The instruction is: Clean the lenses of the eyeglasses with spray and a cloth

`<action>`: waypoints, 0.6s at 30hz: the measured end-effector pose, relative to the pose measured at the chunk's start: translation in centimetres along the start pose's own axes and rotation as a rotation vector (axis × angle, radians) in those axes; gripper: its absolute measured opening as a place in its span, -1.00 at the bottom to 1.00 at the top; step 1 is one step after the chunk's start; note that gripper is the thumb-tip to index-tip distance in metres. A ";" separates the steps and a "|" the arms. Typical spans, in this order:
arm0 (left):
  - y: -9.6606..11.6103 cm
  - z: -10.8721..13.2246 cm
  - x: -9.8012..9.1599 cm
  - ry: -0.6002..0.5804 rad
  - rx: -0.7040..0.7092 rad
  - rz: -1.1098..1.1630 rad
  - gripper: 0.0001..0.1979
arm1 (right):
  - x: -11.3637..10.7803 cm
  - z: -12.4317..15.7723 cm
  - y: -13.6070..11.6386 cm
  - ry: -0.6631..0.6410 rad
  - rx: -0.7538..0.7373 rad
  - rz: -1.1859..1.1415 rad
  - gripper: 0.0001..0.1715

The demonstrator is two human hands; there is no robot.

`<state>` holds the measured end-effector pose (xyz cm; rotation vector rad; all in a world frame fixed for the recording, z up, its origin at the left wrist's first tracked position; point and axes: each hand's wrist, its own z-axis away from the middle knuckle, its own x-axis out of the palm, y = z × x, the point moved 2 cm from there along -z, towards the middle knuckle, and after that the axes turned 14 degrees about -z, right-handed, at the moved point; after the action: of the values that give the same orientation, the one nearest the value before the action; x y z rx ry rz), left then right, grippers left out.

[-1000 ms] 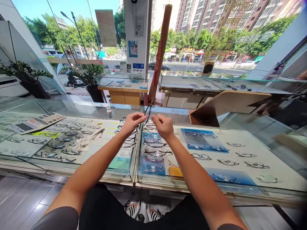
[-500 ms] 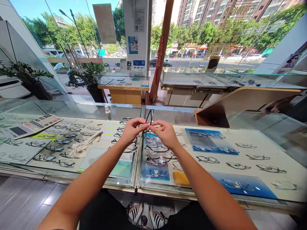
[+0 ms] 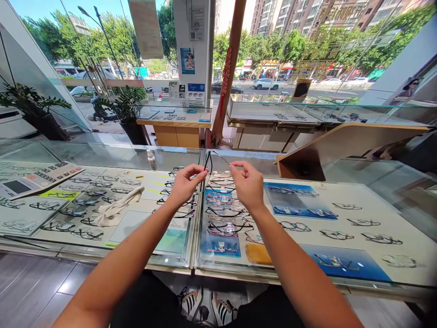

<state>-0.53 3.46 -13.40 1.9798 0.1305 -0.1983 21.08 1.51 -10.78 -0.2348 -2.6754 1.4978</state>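
Observation:
My left hand (image 3: 183,183) and my right hand (image 3: 248,185) are raised together above a glass display counter (image 3: 143,157). Between them they hold a thin black pair of glasses (image 3: 209,163). The left fingers pinch the frame at its front. The right fingers pinch a slim temple arm that stretches out to the right. Under the glass below my hands lie rows of several eyeglass frames (image 3: 221,212) on white and blue trays.
A folded cloth (image 3: 118,207) and a small white bottle (image 3: 152,160) sit on the counter's left half, with a calculator-like device (image 3: 41,175) further left. A tilted wooden stand (image 3: 327,146) rises at the right. Potted plants and more counters stand behind.
My hands have moved slightly apart and the temple arm of the glasses has swung outward to the right. The view has tilted up a little.

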 end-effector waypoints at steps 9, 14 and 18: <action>0.0 0.6 0.5 -0.049 0.025 -0.106 -0.68 | 0.1 0.4 0.7 0.180 -0.349 0.212 -0.56; 0.2 0.7 0.6 -0.066 0.031 -0.094 -0.69 | 1.5 1.2 1.5 0.086 -0.450 0.300 -0.31; 0.3 0.8 0.6 -0.057 0.027 -0.092 -0.69 | 1.9 1.4 1.9 0.082 -0.445 0.325 -0.27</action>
<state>0.10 2.63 -13.54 1.9943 0.1834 -0.3176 19.24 1.59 -13.16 -0.7668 -2.9720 0.8931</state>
